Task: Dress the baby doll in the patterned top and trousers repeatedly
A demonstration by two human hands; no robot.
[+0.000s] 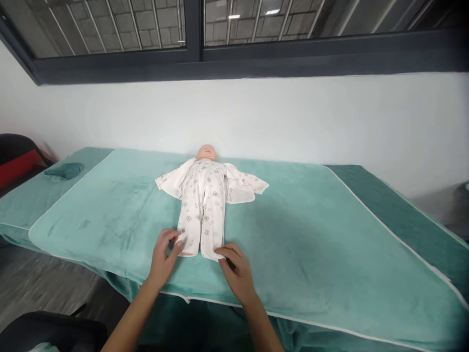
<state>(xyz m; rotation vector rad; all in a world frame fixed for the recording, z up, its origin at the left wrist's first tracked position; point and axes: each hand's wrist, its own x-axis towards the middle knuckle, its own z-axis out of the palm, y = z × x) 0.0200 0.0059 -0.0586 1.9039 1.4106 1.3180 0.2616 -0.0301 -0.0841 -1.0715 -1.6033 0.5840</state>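
A baby doll point(207, 152) lies on its back, its head toward the wall. White printed baby pants point(213, 215) lie flat over its body, legs pointing toward me. A white printed baby top point(242, 184) spreads out beneath them, sleeves to both sides. My left hand point(164, 256) pinches the outer edge of the left pant leg near its cuff, thumb and fingertips close together. At the other cuff, my right hand point(237, 271) has its thumb and fingers closed on the outer corner. The doll's arms and legs are hidden by the clothes.
A green plush cover point(311, 244) with white piping spreads over the bed. A small dark green cushion point(65, 170) lies at the far left. Behind the bed stands a white wall point(293, 117) below a dark-framed window. Black chairs are at the left and lower left.
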